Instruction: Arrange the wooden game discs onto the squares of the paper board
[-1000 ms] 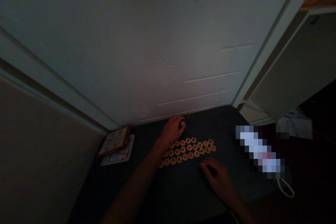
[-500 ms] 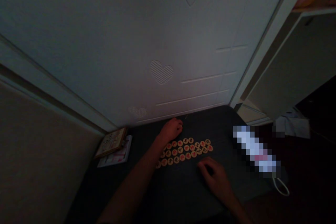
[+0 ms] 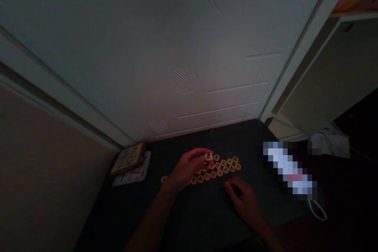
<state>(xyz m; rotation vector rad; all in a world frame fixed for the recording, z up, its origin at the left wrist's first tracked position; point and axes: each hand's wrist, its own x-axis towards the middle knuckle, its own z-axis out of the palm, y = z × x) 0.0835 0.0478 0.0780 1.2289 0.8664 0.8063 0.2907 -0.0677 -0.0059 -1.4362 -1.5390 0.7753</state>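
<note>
- Dim light covers the dark table [image 3: 236, 138] and the pale panel [image 3: 118, 47] behind it, so reading the lettering calls for a close look
- Left hand [image 3: 184, 167] is pinched on one lettered disc [image 3: 208, 157], at the far side of the rows of discs [image 3: 220, 173]; whether that disc clears the table I cannot tell
- Best to grip it by the rim, lightly, leaving its face uncovered and its neighbours unnudged
- Right hand [image 3: 242, 196] is loosely curled near the rows, nothing visible in it; how tightly its fingers close I cannot tell
- Hands are apart; a raised left wrist would spare the lone disc [image 3: 164, 180] just beside it
</note>
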